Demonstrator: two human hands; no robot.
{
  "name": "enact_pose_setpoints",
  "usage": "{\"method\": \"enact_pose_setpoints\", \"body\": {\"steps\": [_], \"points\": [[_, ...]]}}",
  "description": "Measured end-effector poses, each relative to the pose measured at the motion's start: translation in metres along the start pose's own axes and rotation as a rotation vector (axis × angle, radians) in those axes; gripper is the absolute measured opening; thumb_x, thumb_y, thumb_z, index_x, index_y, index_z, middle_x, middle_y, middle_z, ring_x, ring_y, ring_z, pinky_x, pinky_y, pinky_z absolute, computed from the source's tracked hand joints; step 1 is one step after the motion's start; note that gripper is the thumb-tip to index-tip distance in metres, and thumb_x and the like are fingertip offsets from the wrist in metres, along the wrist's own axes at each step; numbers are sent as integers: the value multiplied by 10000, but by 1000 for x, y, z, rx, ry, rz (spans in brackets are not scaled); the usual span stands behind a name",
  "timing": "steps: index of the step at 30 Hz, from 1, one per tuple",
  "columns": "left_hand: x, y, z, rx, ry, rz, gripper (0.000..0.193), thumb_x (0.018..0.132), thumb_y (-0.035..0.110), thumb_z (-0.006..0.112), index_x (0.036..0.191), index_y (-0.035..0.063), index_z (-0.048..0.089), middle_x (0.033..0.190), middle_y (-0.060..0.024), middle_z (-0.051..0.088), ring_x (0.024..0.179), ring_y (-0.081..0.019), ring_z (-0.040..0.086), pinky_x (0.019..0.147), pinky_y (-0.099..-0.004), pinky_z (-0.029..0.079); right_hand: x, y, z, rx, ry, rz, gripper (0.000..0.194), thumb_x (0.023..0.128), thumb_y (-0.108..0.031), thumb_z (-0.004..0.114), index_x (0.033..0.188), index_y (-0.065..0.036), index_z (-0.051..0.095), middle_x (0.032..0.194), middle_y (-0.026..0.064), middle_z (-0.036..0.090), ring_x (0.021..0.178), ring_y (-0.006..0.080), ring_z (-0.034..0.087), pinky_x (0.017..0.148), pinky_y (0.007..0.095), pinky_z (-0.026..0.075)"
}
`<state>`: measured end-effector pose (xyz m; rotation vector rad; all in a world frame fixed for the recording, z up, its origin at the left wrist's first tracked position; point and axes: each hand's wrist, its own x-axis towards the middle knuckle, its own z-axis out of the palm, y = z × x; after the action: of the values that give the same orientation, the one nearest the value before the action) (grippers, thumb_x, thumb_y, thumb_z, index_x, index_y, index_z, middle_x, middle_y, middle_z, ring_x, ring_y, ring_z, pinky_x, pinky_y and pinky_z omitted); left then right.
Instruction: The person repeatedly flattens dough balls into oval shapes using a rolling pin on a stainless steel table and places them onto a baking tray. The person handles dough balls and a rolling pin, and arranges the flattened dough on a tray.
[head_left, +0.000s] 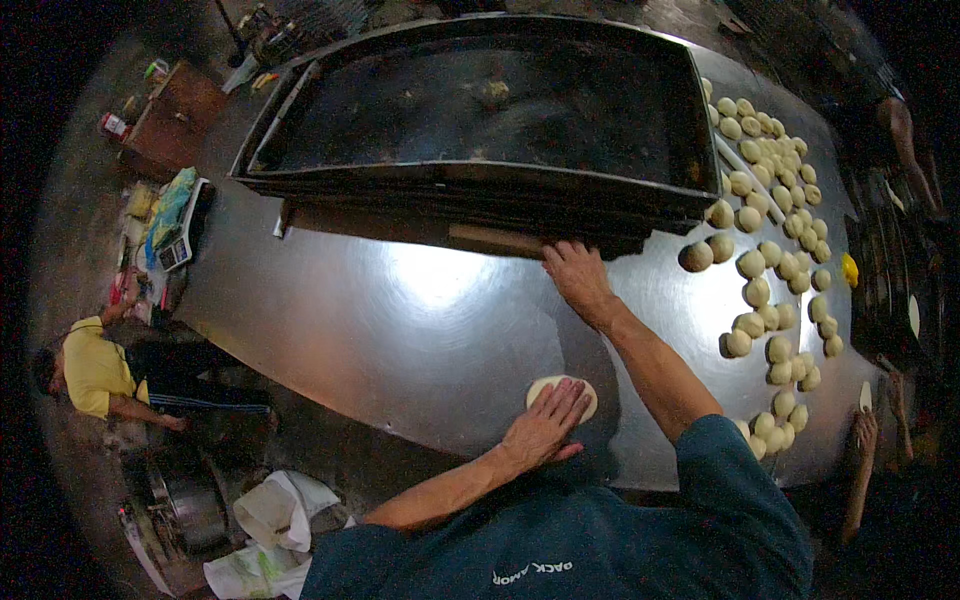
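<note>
My left hand (551, 420) lies flat, palm down, on a flattened round of pale dough (537, 391) on the metal tabletop (360, 315). Farther forward, the fingers of my right hand (581, 277) touch the right end of a light brown wooden bar (491, 238), perhaps a rolling pin, at the foot of a stack of dark metal trays (480, 176). Those fingertips are partly hidden, so their grip is unclear. Many round dough balls (751, 262) are spread over the right side of the table, with a long pale rod (750, 176) among them.
A digital scale (177, 253) with a plastic bag on it stands left of the table. A person in a yellow top (94, 360) is beside it. At the right edge are another person's hands (866, 427). White sacks (285, 510) and a metal pot (191, 499) are at lower left.
</note>
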<state>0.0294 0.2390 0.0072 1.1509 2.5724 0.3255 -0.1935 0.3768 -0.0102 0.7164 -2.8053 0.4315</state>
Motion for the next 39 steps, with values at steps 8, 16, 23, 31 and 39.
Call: {"method": "enact_pose_setpoints", "body": {"steps": [8,16,23,31,39], "points": [[-20,17,10,-41,32,3,836,927,527,562,1531,21,282,1599,-240,230,1488,-464,143,1201,-582,131,-109,-14,-17,-35,183,48,438,892,-157,664,1319,-117,579,1092,94,637,994,284,583,818,430,475],[-56,-6,-5,-727,433,-37,595,977,362,549,1428,-12,453,1542,-258,341,1452,-444,266,1178,-615,161,-203,-59,-79,114,-69,161,395,879,-95,665,1273,-110,634,1131,111,673,1084,302,580,933,447,459],[-32,-49,9,41,509,-419,537,989,256,503,1399,-87,446,1511,-305,358,1445,-444,281,1166,-638,161,-235,-83,-62,-151,-37,173,493,973,-283,572,1419,-85,510,1463,97,504,1364,323,434,1131,516,301],[96,-130,-43,95,413,-438,578,1003,288,457,1442,-82,397,1531,-297,331,1475,-434,209,1189,-619,85,-141,11,-56,-16,-85,-72,434,907,-408,625,1178,-69,638,1145,139,613,1057,303,577,899,450,461],[8,-69,1,70,305,-324,641,980,325,501,1448,-94,379,1566,-277,277,1490,-403,194,1209,-570,101,-253,-69,-52,-57,135,97,439,878,-280,696,1273,-104,618,1080,75,620,968,254,583,843,436,448]]}}
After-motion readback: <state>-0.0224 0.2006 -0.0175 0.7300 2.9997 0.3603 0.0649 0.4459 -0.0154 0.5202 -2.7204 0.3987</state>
